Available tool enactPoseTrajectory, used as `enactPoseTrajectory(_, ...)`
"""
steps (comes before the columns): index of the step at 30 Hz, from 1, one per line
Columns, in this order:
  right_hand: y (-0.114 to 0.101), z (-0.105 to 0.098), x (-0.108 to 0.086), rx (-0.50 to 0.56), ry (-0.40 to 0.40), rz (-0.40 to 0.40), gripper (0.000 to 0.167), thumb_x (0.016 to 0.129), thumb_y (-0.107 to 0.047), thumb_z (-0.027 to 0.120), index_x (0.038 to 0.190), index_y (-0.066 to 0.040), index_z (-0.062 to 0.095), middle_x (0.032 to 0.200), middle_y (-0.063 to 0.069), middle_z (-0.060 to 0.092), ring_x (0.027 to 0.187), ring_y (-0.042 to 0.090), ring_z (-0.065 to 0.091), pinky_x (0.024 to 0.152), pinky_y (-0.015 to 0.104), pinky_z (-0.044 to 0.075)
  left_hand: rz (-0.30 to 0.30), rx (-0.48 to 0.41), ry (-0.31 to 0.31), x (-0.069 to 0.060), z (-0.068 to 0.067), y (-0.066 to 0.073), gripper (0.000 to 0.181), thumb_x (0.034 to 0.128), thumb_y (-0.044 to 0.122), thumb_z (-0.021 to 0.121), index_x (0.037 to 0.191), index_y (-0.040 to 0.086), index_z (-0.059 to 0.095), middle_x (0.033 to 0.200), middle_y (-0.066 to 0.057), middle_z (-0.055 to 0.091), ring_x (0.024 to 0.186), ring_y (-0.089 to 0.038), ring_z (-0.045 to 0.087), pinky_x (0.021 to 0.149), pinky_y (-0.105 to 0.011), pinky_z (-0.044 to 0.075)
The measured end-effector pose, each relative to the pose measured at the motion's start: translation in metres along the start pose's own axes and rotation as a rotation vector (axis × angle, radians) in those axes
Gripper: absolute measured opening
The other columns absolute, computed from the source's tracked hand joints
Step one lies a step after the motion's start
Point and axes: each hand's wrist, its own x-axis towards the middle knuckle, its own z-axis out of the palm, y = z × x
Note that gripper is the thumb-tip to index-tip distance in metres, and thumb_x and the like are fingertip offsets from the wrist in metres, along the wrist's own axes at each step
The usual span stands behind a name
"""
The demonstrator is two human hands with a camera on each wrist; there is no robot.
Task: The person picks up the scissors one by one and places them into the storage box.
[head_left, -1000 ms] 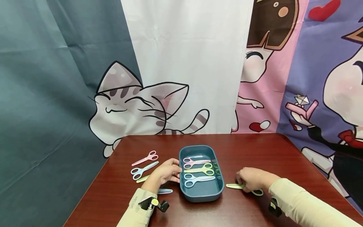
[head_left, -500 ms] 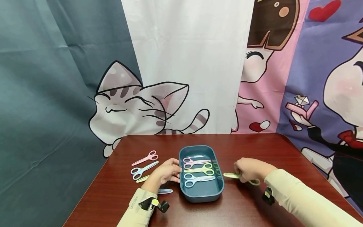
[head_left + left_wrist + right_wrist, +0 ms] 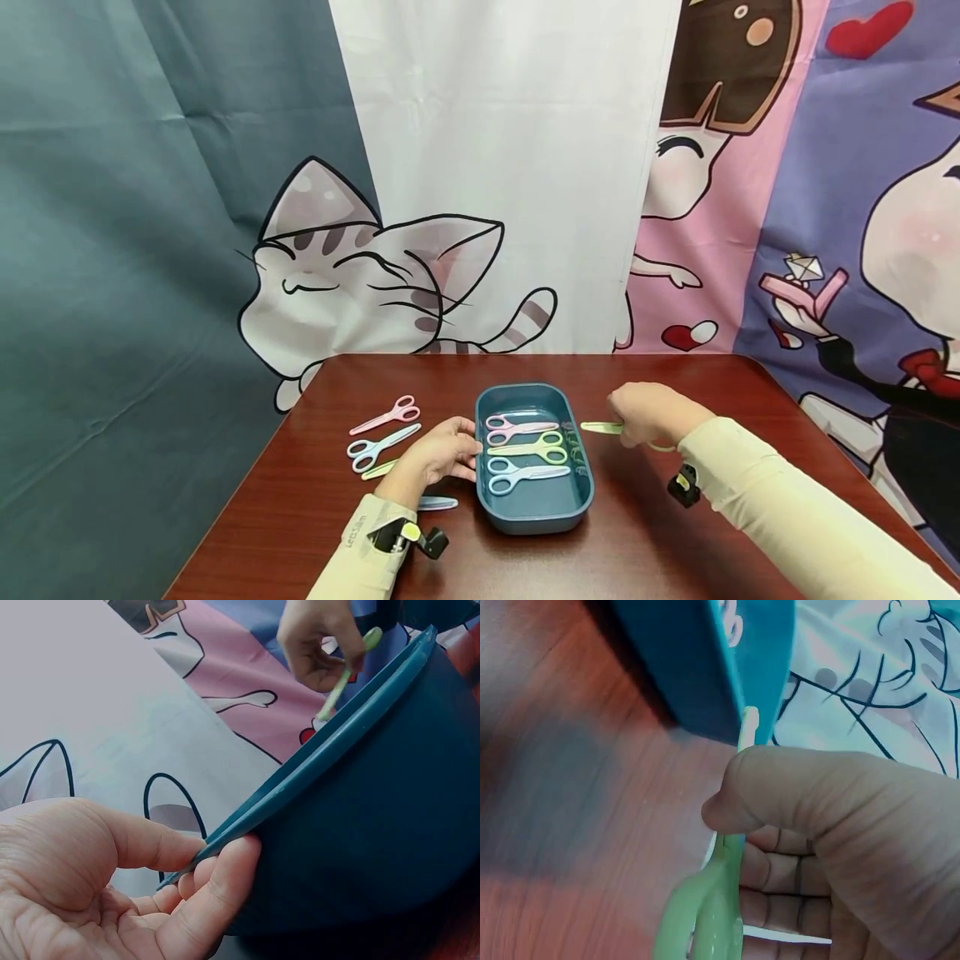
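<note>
Green and apparently plastic, a pair of scissors (image 3: pixel 726 859) is held up just beside the right rim of a blue tray (image 3: pixel 534 527) on a reddish-brown bench (image 3: pixel 637 542), blade pointing toward the tray. A person's right hand (image 3: pixel 648 414) pinches it between thumb and fingers around mid-length, while the left hand (image 3: pixel 441 454) clamps the tray's left rim. Inside lie pink scissors (image 3: pixel 517 432), yellow-green scissors (image 3: pixel 536 450) and light-blue scissors (image 3: pixel 525 475), side by side. The held pair looks light, stiff and hardly fragile, though its smooth surface may slip or swivel under a loose pinch; the pivot area or finger loops should offer the surest hold. The tray, seemingly rigid, is best steadied by its lip.
</note>
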Motion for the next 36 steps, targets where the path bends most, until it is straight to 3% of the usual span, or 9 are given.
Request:
enactPoseTrajectory(8, -0.029, -0.011, 0.013, 0.125, -0.016, -0.091, 0.021, 0.069, -0.016, 0.086, 0.079, -0.016, 0.067, 0.072, -0.008, 0.058, 0.065, 0.013, 0.054, 0.058, 0.027, 0.053, -0.004, 0.000, 0.005, 0.000, -0.001, 0.002, 0.041, 0.0947, -0.004, 0.056, 0.131, -0.007, 0.037, 0.088, -0.011, 0.056, 0.062, -0.016, 0.056, 0.052, -0.029, 0.058)
enactPoseTrajectory(20, -0.082, -0.008, 0.028, 0.109, -0.052, -0.214, 0.015, 0.078, -0.016, 0.081, 0.081, -0.019, 0.067, 0.074, -0.012, 0.054, 0.068, 0.010, 0.051, 0.061, 0.026, 0.047, 0.003, 0.009, 0.001, 0.000, 0.000, -0.001, 0.040, 0.0942, -0.005, 0.055, 0.130, -0.007, 0.037, 0.089, -0.012, 0.058, 0.062, -0.016, 0.057, 0.053, -0.029, 0.058)
enactPoseTrajectory(29, -0.103, 0.004, 0.032, 0.144, -0.047, -0.309, 0.026, 0.077, -0.009, 0.076, 0.068, -0.018, 0.053, 0.060, -0.009, 0.033, 0.056, 0.008, 0.030, 0.051, 0.024, 0.025, 0.005, 0.012, -0.002, 0.000, 0.000, -0.002, 0.042, 0.0940, -0.005, 0.055, 0.132, -0.008, 0.036, 0.088, -0.012, 0.057, 0.062, -0.016, 0.057, 0.052, -0.029, 0.058)
enactPoseTrajectory(36, -0.114, 0.021, 0.030, 0.126, -0.053, -0.287, 0.018, 0.077, -0.013, 0.079, 0.075, -0.019, 0.062, 0.066, -0.011, 0.049, 0.061, 0.007, 0.044, 0.055, 0.023, 0.039, 0.008, 0.019, -0.002, 0.000, -0.001, 0.000, 0.042, 0.0946, -0.004, 0.055, 0.132, -0.008, 0.036, 0.088, -0.012, 0.058, 0.062, -0.016, 0.057, 0.054, -0.029, 0.059)
